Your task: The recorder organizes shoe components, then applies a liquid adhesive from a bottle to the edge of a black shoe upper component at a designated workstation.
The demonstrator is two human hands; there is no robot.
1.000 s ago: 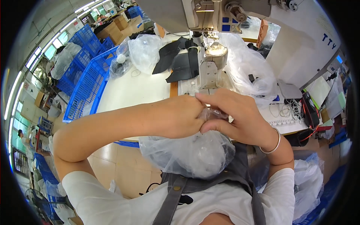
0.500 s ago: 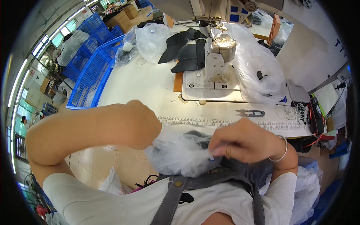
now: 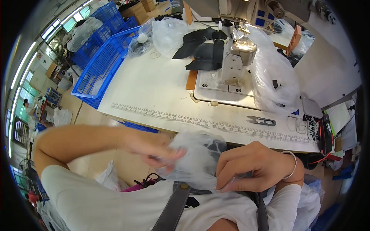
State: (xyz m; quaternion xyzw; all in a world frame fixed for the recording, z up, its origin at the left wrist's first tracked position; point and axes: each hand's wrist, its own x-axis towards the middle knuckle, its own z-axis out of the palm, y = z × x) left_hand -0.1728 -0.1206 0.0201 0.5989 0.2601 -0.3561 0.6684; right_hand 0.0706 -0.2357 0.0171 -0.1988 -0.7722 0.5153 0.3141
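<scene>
A clear plastic bag is bunched over my lap, in front of the table edge, with something dark showing through it. My right hand, with a bangle at its wrist, pinches the bag's right side between thumb and fingers. At the bag's left side is my left hand, smeared by motion; whether its fingers grip the plastic is unclear. Ahead on the table stands a sewing machine. Black fabric pieces lie beside its left side.
Along the table's front edge runs a ruler marking, with thread snips behind it. A blue crate adjoins the table's left side. Filled clear bags lie at the back, and another large plastic bag sits right of the machine.
My left hand has come down from the table edge, turning with its thumb toward the bag. My right hand has shifted slightly lower, still pinching plastic. The view has turned somewhat.
</scene>
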